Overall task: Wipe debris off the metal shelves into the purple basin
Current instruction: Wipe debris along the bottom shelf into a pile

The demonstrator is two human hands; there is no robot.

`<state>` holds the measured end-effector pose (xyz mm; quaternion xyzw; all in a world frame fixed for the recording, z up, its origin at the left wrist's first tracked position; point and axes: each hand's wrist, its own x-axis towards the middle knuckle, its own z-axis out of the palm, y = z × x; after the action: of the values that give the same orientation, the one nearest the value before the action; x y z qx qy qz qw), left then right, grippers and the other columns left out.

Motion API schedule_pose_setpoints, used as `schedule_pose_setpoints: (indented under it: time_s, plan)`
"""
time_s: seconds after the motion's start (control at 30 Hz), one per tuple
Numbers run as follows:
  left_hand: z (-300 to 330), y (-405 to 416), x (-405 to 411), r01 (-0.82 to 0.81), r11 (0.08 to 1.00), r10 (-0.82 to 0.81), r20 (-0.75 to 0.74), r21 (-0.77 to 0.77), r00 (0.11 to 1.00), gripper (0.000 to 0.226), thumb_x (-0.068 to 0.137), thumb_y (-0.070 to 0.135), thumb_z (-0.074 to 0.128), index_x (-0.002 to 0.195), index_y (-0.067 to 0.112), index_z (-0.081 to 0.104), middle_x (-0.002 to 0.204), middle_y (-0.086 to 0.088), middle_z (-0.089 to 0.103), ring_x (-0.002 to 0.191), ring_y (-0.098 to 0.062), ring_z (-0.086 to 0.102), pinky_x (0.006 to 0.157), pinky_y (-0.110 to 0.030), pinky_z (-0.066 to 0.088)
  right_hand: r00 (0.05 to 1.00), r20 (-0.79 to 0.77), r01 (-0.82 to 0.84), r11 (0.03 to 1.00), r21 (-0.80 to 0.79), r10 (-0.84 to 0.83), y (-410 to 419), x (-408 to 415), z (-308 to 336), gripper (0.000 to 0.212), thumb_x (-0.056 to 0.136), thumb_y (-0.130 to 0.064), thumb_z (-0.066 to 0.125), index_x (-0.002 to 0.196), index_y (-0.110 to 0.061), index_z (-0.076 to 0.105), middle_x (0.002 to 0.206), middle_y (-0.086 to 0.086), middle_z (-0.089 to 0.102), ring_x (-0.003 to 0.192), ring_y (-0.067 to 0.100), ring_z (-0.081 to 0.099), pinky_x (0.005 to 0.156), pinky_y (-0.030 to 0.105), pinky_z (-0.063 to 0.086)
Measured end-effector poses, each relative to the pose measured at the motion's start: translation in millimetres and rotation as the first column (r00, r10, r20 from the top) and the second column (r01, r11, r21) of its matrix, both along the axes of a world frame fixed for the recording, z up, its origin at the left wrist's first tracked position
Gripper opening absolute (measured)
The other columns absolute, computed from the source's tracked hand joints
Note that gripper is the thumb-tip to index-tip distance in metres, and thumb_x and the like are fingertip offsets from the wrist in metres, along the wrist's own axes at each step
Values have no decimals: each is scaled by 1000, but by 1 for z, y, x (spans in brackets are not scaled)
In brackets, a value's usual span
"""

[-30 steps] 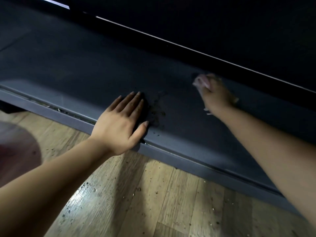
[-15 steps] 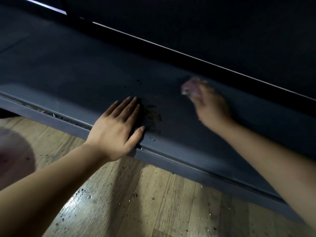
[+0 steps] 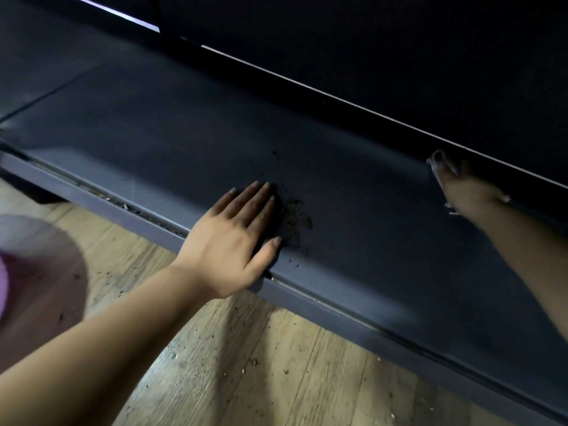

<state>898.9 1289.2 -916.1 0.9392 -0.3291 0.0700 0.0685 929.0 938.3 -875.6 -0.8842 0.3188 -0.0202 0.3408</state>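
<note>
Crumb-speckled pale wood-plank floor (image 3: 276, 364) in dim light

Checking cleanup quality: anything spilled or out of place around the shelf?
Yes. Crumbs are scattered on the wooden floor below the metal shelf, not in the purple basin at far left. A debris pile sits beside the left hand, and more litter lines the shelf's front groove.

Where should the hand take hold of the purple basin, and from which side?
Probably at the rim, the only graspable part showing: the basin sits on the floor at the left frame edge, mostly cut off. The left hand lies flat on the shelf nearest it, so reach from the right, fingers hooked over the rim.
</note>
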Motion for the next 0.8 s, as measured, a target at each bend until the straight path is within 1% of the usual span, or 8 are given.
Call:
schedule_pose_setpoints:
  time_s: [0.07, 0.1, 0.13, 0.17, 0.37, 0.6, 0.7, 0.8]
  plan:
    - [0, 0, 0, 0, 1000, 0, 4, -4, 1000, 68, 95, 46, 26, 137, -3, 48, 143, -21, 43, 135, -35, 40, 112, -40, 19, 977, 163, 117, 983, 141, -140, 4, 25, -11, 80, 87, -73, 22, 146, -20, 28, 149, 11, 33, 131, 35, 38, 97, 61, 33]
    - [-1, 0, 0, 3, 1000, -3, 5, -4, 1000, 68, 95, 46, 26, 137, -3, 48, 143, -21, 43, 135, -35, 40, 112, -41, 20, 994, 105, -11, 1000, -11, 12, 3, 36, -16, 76, 85, -75, 24, 142, -26, 33, 144, 9, 39, 113, 29, 52, 97, 71, -16]
    - [-1, -1, -1, 3, 1000, -3, 5, -5, 1000, 68, 95, 46, 25, 137, -3, 48, 144, -21, 43, 135, -35, 39, 112, -41, 20, 994, -4, -109, 993, -54, 109, 16, 49, -15, 68, 85, -73, 29, 137, -30, 38, 137, 9, 46, 92, 23, 58, 28, 11, 33]
    - [-1, -1, -1, 1, 1000, -1, 5, -8, 1000, 68, 95, 46, 25, 137, -3, 48, 144, -21, 43, 135, -35, 39, 112, -41, 20, 993, -80, -93, 995, -44, 90, 28, 57, -18, 62, 84, -71, 35, 133, -32, 40, 130, 10, 51, 83, 24, 60, 80, 38, 55]
    - [-1, 0, -2, -3, 1000, 3, 2, -6, 1000, 68, 96, 47, 23, 138, -1, 46, 145, -19, 41, 137, -33, 37, 114, -42, 23, 808, 16, -570, 787, -236, 589, 115, 39, -12, 47, 99, -28, 46, 145, -22, 35, 150, 0, 36, 138, 21, 32, 111, 29, 23]
    - [1, 0, -3, 3, 1000, -3, -2, 21, 1000, 69, 96, 46, 20, 138, -2, 45, 145, -20, 41, 136, -33, 37, 115, -42, 25, 628, 7, -747, 605, -274, 778, 142, -4, -13, 48, 99, -30, 47, 145, -23, 34, 155, -10, 23, 143, 7, 16, 93, -7, -6]
    - [3, 2, -2, 14, 999, -15, 10, 30, 1000, 69, 99, 45, 16, 138, -3, 45, 145, -20, 41, 136, -34, 38, 113, -40, 19, 706, 90, -696, 712, -94, 703, 135, -10, -7, 48, 100, -27, 46, 146, -27, 32, 152, -6, 29, 132, 16, 38, 105, 20, 35]
    - [5, 8, 2, 24, 999, -25, 28, 26, 999, 70, 101, 44, 10, 138, -4, 44, 144, -22, 41, 134, -35, 40, 111, -39, 17, 856, 156, -493, 869, -45, 493, 107, -19, -4, 40, 98, -35, 47, 138, -32, 44, 121, -2, 56, 85, 22, 62, 58, 36, 57]
